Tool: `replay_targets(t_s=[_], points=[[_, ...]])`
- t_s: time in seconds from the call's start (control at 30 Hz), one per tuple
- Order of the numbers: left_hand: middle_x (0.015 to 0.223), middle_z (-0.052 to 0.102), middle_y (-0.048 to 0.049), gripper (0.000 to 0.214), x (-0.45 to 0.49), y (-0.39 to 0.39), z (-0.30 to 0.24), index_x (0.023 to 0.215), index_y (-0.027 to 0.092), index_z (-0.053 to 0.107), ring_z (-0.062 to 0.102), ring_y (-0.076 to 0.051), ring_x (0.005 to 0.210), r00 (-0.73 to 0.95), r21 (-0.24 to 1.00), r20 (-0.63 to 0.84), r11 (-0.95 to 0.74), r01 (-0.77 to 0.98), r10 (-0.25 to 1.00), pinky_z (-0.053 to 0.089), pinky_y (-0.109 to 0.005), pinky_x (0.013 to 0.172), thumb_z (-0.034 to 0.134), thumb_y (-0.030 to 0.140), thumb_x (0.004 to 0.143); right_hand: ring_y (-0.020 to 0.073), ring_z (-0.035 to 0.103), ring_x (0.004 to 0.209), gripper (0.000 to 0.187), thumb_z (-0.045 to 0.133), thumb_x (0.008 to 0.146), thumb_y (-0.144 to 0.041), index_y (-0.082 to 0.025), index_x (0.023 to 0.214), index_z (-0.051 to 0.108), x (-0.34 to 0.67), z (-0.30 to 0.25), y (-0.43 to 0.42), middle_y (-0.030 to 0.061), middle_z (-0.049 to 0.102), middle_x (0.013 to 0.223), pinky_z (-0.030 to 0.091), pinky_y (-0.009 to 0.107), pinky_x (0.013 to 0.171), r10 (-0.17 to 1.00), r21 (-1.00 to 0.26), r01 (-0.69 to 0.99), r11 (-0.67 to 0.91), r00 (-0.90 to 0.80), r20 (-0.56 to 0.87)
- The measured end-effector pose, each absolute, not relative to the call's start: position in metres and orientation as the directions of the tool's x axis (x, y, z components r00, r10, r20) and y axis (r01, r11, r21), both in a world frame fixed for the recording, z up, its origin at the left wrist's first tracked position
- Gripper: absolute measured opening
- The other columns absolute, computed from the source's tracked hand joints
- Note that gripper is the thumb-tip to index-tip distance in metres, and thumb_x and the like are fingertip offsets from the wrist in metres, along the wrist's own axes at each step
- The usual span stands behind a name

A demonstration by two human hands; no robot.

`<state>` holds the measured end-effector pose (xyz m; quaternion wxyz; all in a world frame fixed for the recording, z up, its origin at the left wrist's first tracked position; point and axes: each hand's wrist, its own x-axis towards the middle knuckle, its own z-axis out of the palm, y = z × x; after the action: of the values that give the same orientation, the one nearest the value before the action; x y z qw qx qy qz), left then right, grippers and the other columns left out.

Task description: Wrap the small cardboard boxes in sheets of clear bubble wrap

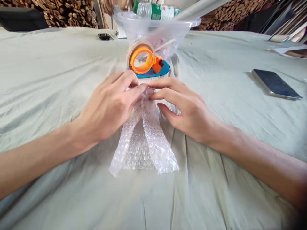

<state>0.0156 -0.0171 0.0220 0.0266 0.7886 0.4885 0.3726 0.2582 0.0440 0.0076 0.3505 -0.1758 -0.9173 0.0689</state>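
A strip of clear bubble wrap [158, 150] lies in front of me, its two long sides folded inward and its near end spread apart. My left hand [112, 102] is closed on the far end, with the thumb pressed on the wrap and the other fingers curled. From the other side, my right hand [184, 107] touches the same end with its fingertips. Its fingers are apart, and the thumb stands away from them. Anything under the wrap at the fingertips is hidden. Just beyond both hands stands a tape dispenser [153, 60] with an orange hub and a blue base, carrying a roll of tape.
A clear plastic basin [158, 24] stands behind the dispenser, with a green-labelled bottle [155, 12] across its top. A phone [275, 83] lies at right. A small black object [104, 36] lies farther back. Another person's hand [107, 6] shows beyond. The pale tablecloth [48, 70] is wrinkled.
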Motion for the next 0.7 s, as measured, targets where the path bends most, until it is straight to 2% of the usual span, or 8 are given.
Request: replay_targets(t_s=[0.07,0.13,0.27,0.33,0.43,0.53,0.63,0.7], points=[[0.127,0.075,-0.0104,0.035,0.005,-0.02,0.022,0.129,0.031,0.082,0.07,-0.038,0.128,0.35,0.371,0.527,-0.58,0.725,0.775,0.055,-0.057,0.118,0.052,0.035,0.112,0.0284,0.072,0.141,0.041,0.046,0.105,-0.008,-0.03,0.124,0.074,0.259,0.006,0.045,0.0068,0.075,0.147,0.059,0.056,0.121,0.348,-0.211,0.279,0.937,-0.69,0.635],[0.132,0.076,-0.009,0.046,-0.006,-0.024,0.019,0.148,0.031,0.074,0.074,-0.034,0.124,0.45,0.265,0.526,-0.642,0.72,0.722,0.059,-0.051,0.113,0.047,0.028,0.111,0.0273,0.073,0.139,0.045,0.043,0.105,-0.006,-0.028,0.13,0.073,0.261,0.005,0.046,0.0079,0.075,0.147,0.061,0.053,0.12,0.318,-0.176,0.269,0.947,-0.699,0.641],[0.145,0.073,-0.0093,0.059,-0.022,-0.027,0.014,0.17,0.029,0.052,0.073,-0.034,0.131,0.559,0.089,0.441,-0.654,0.752,0.703,0.06,-0.045,0.115,0.045,0.03,0.112,0.0274,0.062,0.155,0.054,0.045,0.106,-0.004,-0.031,0.149,0.063,0.265,0.004,0.046,0.0088,0.068,0.16,0.053,0.055,0.13,0.292,-0.122,0.273,0.954,-0.767,0.572],[0.146,0.074,-0.0104,0.056,-0.023,-0.026,0.014,0.17,0.028,0.052,0.074,-0.033,0.134,0.582,0.032,0.427,-0.655,0.755,0.692,0.061,-0.044,0.117,0.042,0.032,0.115,0.0301,0.06,0.157,0.054,0.046,0.108,-0.004,-0.028,0.154,0.058,0.265,0.003,0.046,0.0125,0.066,0.162,0.051,0.058,0.132,0.256,-0.068,0.265,0.962,-0.786,0.563],[0.138,0.078,-0.0117,0.051,-0.02,-0.024,0.016,0.163,0.021,0.059,0.08,-0.029,0.124,0.596,-0.074,0.448,-0.637,0.767,0.666,0.066,-0.04,0.106,0.041,0.032,0.116,0.0338,0.065,0.149,0.047,0.047,0.11,-0.003,-0.021,0.152,0.058,0.261,0.002,0.047,0.017,0.069,0.154,0.056,0.06,0.125,0.183,0.038,0.257,0.966,-0.775,0.604],[0.128,0.079,-0.0034,0.045,-0.015,-0.021,0.017,0.154,0.022,0.063,0.082,-0.02,0.111,0.578,-0.204,0.481,-0.557,0.805,0.659,0.066,-0.03,0.092,0.039,0.037,0.119,0.0355,0.07,0.138,0.039,0.05,0.11,-0.003,-0.02,0.144,0.06,0.256,0.003,0.049,0.0164,0.073,0.142,0.06,0.059,0.118,0.16,0.094,0.274,0.957,-0.771,0.616],[0.108,0.08,-0.0039,0.036,-0.012,-0.016,0.015,0.136,0.018,0.072,0.08,-0.017,0.09,0.645,-0.382,0.584,-0.534,0.754,0.493,0.057,-0.026,0.068,0.048,0.039,0.118,0.0347,0.071,0.134,0.04,0.052,0.106,0.001,-0.023,0.137,0.061,0.254,0.006,0.051,0.0121,0.073,0.137,0.06,0.057,0.116,0.194,0.07,0.294,0.953,-0.772,0.605],[0.101,0.081,-0.0074,0.029,-0.011,-0.013,0.014,0.128,0.015,0.073,0.077,-0.019,0.081,0.701,-0.466,0.606,-0.546,0.696,0.376,0.051,-0.028,0.061,0.054,0.032,0.115,0.0339,0.071,0.134,0.042,0.053,0.103,0.003,-0.024,0.135,0.061,0.255,0.007,0.052,0.0108,0.073,0.137,0.06,0.055,0.116,0.205,0.059,0.297,0.953,-0.776,0.596]])
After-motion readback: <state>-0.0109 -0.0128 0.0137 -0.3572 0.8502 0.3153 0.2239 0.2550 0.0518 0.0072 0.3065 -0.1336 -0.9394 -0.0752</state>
